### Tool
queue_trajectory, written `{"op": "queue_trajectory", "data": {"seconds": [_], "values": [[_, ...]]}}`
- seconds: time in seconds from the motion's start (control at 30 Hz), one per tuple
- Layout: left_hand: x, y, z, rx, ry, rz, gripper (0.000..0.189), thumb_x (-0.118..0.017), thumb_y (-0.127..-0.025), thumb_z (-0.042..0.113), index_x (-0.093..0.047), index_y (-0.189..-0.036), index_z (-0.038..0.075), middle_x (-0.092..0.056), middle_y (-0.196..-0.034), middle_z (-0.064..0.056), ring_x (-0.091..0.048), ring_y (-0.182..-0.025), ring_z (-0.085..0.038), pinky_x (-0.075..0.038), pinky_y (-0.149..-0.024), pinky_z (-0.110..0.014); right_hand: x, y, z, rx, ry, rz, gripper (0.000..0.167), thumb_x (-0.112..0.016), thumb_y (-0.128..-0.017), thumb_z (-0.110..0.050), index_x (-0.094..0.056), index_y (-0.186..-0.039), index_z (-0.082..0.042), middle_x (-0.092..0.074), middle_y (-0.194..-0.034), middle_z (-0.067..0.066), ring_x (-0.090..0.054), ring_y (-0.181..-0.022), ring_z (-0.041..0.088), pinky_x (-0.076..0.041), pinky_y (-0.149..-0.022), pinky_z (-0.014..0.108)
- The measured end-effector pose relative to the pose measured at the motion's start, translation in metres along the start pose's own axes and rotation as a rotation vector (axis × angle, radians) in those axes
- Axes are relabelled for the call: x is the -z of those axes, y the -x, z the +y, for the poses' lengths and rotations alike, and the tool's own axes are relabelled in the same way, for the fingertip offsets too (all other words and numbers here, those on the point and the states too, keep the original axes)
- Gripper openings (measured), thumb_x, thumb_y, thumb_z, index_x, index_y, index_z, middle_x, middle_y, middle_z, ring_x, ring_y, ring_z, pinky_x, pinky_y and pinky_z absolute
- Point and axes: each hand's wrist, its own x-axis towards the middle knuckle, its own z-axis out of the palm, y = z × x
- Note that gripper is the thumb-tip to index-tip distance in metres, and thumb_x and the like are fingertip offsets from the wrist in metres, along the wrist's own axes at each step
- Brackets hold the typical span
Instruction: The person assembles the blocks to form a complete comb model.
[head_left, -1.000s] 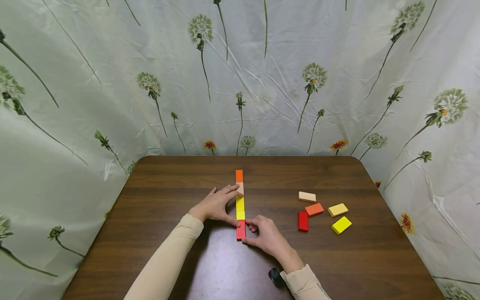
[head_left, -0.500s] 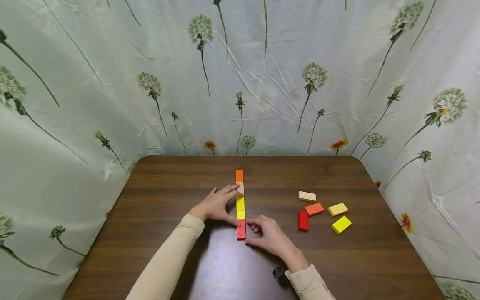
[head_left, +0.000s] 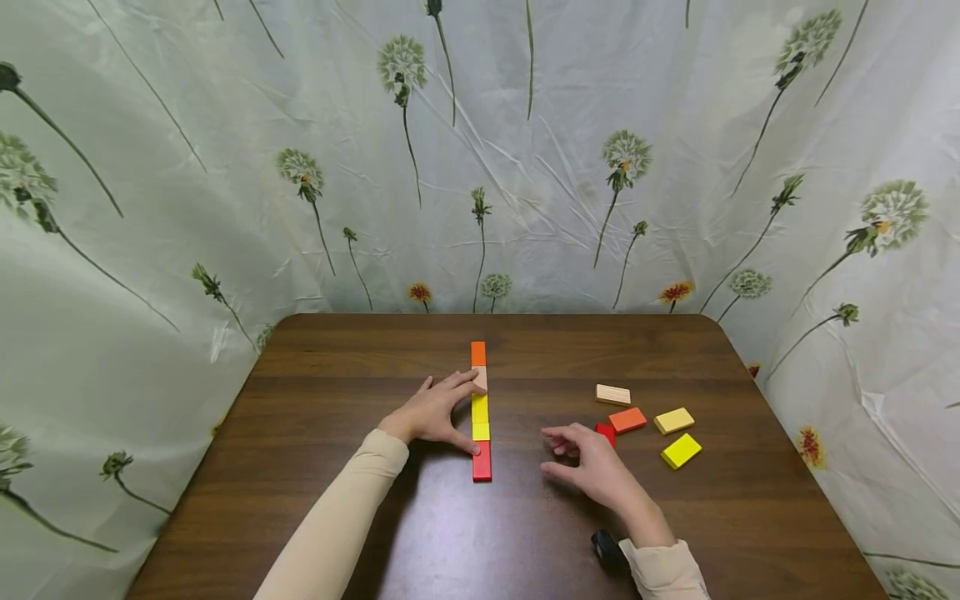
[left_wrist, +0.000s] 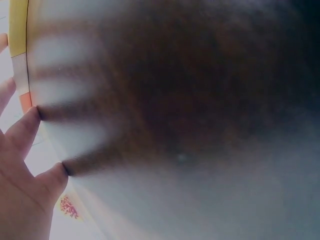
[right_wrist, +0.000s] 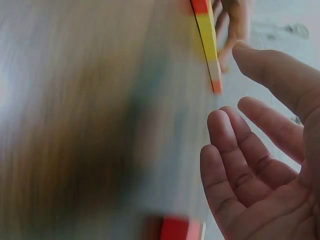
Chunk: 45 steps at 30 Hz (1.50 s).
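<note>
A straight row of flat wooden blocks runs away from the person at mid-table: a red block (head_left: 482,465) nearest, then yellow blocks (head_left: 480,407), a pale block (head_left: 479,376) and an orange block (head_left: 478,353) at the far end. My left hand (head_left: 430,412) lies spread along the row's left side, its thumb at the red block and a forefinger over the pale one. To the right, my right hand (head_left: 596,471) hovers with nothing in its loosely bent fingers. It partly covers a loose red block (head_left: 606,432).
Several more loose blocks lie at the right: a ridged pale one (head_left: 613,394), an orange one (head_left: 627,419), a light yellow one (head_left: 674,420) and a bright yellow one (head_left: 681,451). A flower-printed curtain (head_left: 525,233) hangs behind the brown table (head_left: 337,350).
My right hand has left the near red block of the row and moved right, toward the loose blocks. My left hand has stayed in place along the row.
</note>
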Motion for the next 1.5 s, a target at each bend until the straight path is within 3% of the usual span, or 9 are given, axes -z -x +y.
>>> {"op": "queue_trajectory", "data": {"seconds": [0.17,0.3,0.43,0.57,0.97,1.2,1.5], "values": [[0.0,0.002,0.0,-0.01,0.022,-0.003,0.097,-0.092,-0.073,0.067,-0.055,-0.154,0.03,-0.023,-0.181,0.001,-0.023,-0.167,-0.035,-0.011,-0.127,-0.079,0.023,0.014,0.016,-0.104,-0.009,0.072,0.054,-0.091,-0.087,-0.019,-0.072,-0.135,-0.004,-0.075,-0.111,0.005,-0.07,-0.098,0.017,-0.062,-0.091,0.031],[0.0,0.003,-0.001,-0.006,0.032,-0.004,0.097,-0.093,-0.073,0.066,-0.055,-0.153,0.03,-0.023,-0.181,0.0,-0.024,-0.167,-0.036,-0.011,-0.126,-0.08,0.039,0.023,0.025,-0.216,-0.021,0.106,0.058,-0.091,-0.088,-0.022,-0.07,-0.139,-0.005,-0.075,-0.123,0.012,-0.072,-0.106,0.022,-0.063,-0.097,0.039],[0.0,0.002,-0.001,-0.002,0.034,-0.008,0.097,-0.093,-0.073,0.065,-0.054,-0.154,0.03,-0.023,-0.181,0.0,-0.023,-0.167,-0.037,-0.011,-0.126,-0.08,0.049,0.031,0.033,-0.266,-0.013,0.121,0.063,-0.092,-0.087,-0.022,-0.067,-0.142,-0.003,-0.074,-0.128,0.017,-0.073,-0.11,0.027,-0.062,-0.098,0.04],[0.0,0.001,0.0,0.0,0.033,-0.015,0.096,-0.093,-0.073,0.065,-0.054,-0.154,0.03,-0.022,-0.181,0.001,-0.022,-0.167,-0.036,-0.009,-0.127,-0.079,0.054,0.035,0.039,-0.285,0.0,0.117,0.065,-0.092,-0.087,-0.022,-0.066,-0.142,0.0,-0.074,-0.128,0.018,-0.072,-0.11,0.027,-0.06,-0.094,0.032],[0.0,0.001,0.002,-0.006,0.045,-0.004,0.098,-0.095,-0.073,0.063,-0.054,-0.154,0.028,-0.021,-0.181,0.0,-0.021,-0.168,-0.035,-0.009,-0.127,-0.079,0.055,0.037,0.052,-0.32,0.023,0.069,0.072,-0.094,-0.084,-0.023,-0.063,-0.143,0.004,-0.072,-0.127,0.017,-0.07,-0.111,0.026,-0.057,-0.089,0.021],[0.002,0.003,0.002,-0.015,0.049,-0.003,0.098,-0.095,-0.073,0.062,-0.054,-0.155,0.027,-0.021,-0.181,0.0,-0.021,-0.168,-0.034,-0.009,-0.127,-0.079,0.056,0.034,0.052,-0.32,0.025,0.061,0.073,-0.095,-0.083,-0.021,-0.063,-0.142,0.005,-0.072,-0.125,0.018,-0.069,-0.109,0.026,-0.058,-0.09,0.026],[0.002,0.001,0.001,-0.016,0.058,-0.007,0.098,-0.095,-0.073,0.062,-0.054,-0.155,0.027,-0.021,-0.181,0.0,-0.02,-0.168,-0.035,-0.009,-0.126,-0.08,0.056,0.031,0.056,-0.296,0.021,0.066,0.071,-0.095,-0.082,-0.018,-0.063,-0.142,0.005,-0.071,-0.122,0.018,-0.068,-0.105,0.024,-0.058,-0.086,0.022]]}}
